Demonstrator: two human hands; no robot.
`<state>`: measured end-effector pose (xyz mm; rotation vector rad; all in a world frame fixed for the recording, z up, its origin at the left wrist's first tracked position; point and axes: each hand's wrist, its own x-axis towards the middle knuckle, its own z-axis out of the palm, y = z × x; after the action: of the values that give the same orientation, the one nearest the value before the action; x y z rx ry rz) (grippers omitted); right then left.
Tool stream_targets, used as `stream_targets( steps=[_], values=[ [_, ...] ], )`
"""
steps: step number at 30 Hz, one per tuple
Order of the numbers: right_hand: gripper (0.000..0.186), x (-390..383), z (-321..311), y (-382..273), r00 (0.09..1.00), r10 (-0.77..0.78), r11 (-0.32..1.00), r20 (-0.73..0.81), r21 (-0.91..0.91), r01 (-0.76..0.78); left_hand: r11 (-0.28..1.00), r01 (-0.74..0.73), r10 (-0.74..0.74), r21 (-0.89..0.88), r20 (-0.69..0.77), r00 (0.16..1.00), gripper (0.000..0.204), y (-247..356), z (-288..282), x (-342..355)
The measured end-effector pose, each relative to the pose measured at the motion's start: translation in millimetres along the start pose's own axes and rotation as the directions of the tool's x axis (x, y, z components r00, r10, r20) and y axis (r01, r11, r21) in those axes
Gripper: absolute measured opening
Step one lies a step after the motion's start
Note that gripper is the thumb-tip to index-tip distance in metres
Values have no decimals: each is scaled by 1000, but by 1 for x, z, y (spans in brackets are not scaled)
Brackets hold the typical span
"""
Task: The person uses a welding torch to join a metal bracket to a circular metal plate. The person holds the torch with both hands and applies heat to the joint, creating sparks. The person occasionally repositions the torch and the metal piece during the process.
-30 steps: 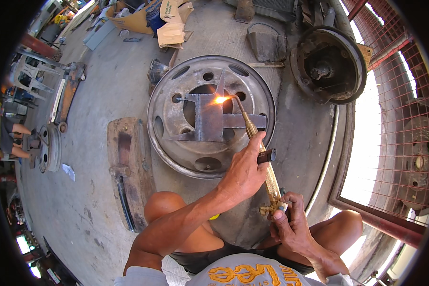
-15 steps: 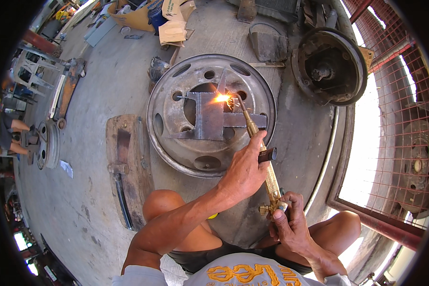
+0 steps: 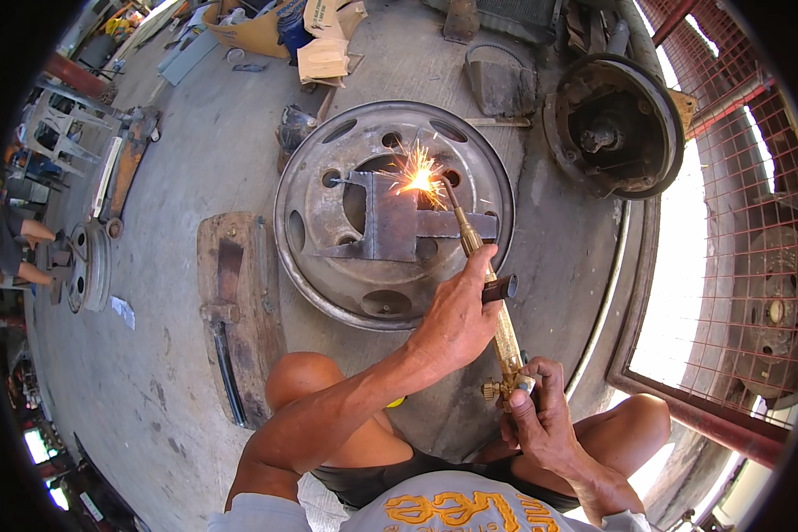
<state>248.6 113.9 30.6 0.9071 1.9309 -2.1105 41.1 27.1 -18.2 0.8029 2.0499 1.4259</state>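
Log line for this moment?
left hand: grips torch; right hand: at valve end; sparks: over metal plate; plate: on wheel

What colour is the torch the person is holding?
The torch has a brassy gold body; it shows best in the head view.

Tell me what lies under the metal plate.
Under the metal plate is a wheel rim, its central opening partly showing beside the plate. Whatever lies directly beneath the plate is covered; bright sparks also hide its upper right corner.
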Motion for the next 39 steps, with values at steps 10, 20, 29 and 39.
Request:
stream_targets(
  steps=[10, 20, 29, 39],
  values=[
    [38, 0, -1, -1, 1000, -6, 998, 10, -64, 7, 999, 0, 0, 37, -7, 1000, 55, 0, 0, 0],
    [39, 2, -3, -2, 998, -2, 994, 64, -104, 9, 1000, 10, -10, 24, 4, 1000, 55, -2, -1, 0],
    [40, 4, -2, -3, 997, 0, 995, 72, -100, 7, 1000, 17, -17, 17, 5, 1000, 56, -1, -3, 0],
    [41, 5, -2, -5, 997, 15, 996, 72, -92, -8, 1000, -21, 21, 10, -20, 1000, 56, -5, -2, 1]
  ],
)
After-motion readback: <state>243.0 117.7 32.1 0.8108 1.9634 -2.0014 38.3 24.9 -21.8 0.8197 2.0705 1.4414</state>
